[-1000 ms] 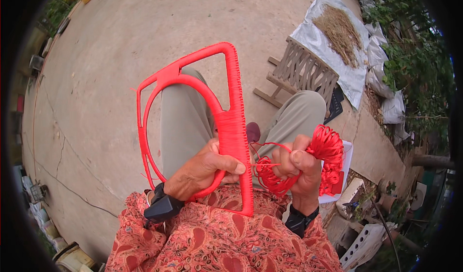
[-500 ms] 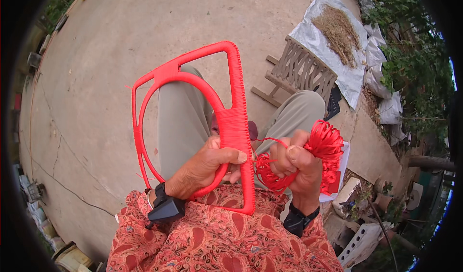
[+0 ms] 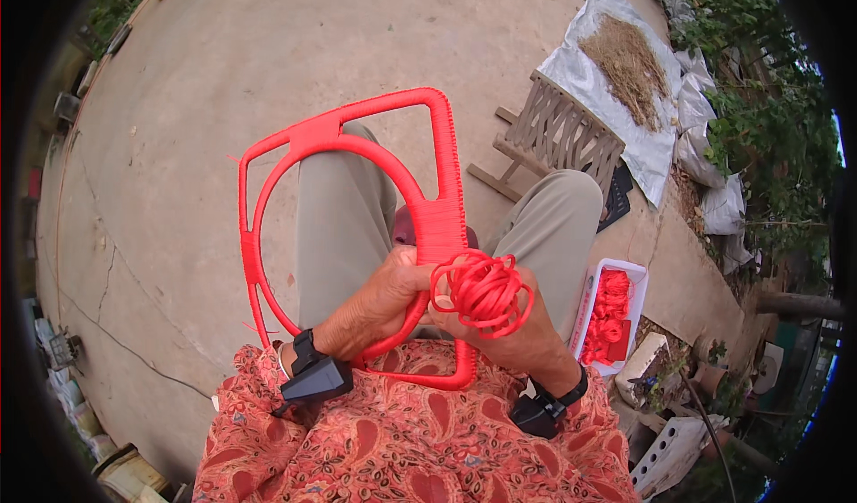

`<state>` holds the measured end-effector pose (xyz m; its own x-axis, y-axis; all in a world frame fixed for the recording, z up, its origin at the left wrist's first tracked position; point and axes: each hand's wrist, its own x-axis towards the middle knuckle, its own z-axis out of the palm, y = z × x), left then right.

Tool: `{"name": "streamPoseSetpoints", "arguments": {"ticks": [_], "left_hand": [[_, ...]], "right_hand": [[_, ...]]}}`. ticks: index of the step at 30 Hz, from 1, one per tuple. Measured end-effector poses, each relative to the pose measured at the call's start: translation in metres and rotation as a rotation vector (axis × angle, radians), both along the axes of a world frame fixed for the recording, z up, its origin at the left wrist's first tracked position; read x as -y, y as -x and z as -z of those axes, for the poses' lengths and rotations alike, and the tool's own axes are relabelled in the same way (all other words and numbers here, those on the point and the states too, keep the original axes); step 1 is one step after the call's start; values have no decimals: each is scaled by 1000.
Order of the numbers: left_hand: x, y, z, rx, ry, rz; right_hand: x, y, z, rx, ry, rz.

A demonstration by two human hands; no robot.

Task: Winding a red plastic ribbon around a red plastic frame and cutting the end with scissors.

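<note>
A square frame with a ring inside it (image 3: 444, 159), wrapped tightly in red cord, stands tilted over my lap. My left hand (image 3: 393, 293) grips it where the ring meets the right-hand side, its thumb pointing toward that side. My right hand (image 3: 509, 333) is closed around a looped bundle of red cord (image 3: 486, 293), held against the wrapped side of the frame, close to my left hand. The bundle's loops hide most of the right fingers and the left fingertips. Thin loose cord ends stick out at the frame's left edge.
A white box (image 3: 639, 290) holding more red cord sits beyond my right knee. Farther right are a wooden folding stool (image 3: 564, 119), a silvery sheet (image 3: 647, 150) with dried plant matter, and broken blocks (image 3: 644, 360). Cracked concrete (image 3: 178, 191) spreads ahead and left.
My right hand has moved left with the cord bundle, from beside the frame to in front of its right side. The white box is now uncovered. The frame has shifted slightly.
</note>
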<state>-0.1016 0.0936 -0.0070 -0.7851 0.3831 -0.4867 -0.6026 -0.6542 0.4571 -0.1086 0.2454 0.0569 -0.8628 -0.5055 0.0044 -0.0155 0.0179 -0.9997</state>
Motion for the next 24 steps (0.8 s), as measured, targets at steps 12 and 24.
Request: {"name": "streamPoseSetpoints", "arguments": {"ticks": [12, 24], "left_hand": [[12, 0, -2, -16, -5, 143], [14, -2, -5, -33, -5, 126]], "right_hand": [[-40, 3, 16, 312, 417, 205], [-45, 1, 26, 408, 530, 167]]}}
